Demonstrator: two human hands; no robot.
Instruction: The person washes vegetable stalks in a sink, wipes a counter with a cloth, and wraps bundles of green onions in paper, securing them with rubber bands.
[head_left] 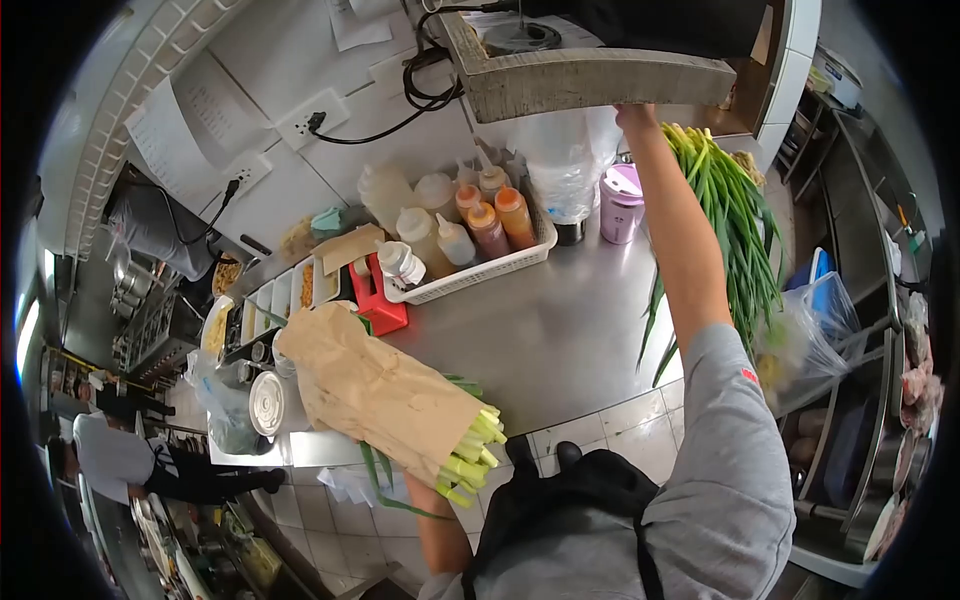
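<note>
A brown paper bag [385, 390] of pale green stalks [470, 460], perhaps celery or leek, is held tilted over the counter's near left edge. My left hand [424, 494] supports it from beneath; the bag covers the fingers. A few long green leaves stick out around it. My right arm stretches up and forward, and my right hand [636, 117] is at the lower edge of a worn wooden shelf board [600, 85]. That board hides most of its fingers. Beside the right forearm lies a large bunch of green onions [725, 210], its leaves drooping over the counter edge.
On the steel counter [540, 340] stand a white basket [480, 270] of sauce bottles, a red holder [380, 300], a purple cup [621, 205] and a plastic-wrapped stack [565, 165]. Ingredient trays [285, 300] line the left. A co-worker [130, 455] stands far left; metal shelving [840, 400] is right.
</note>
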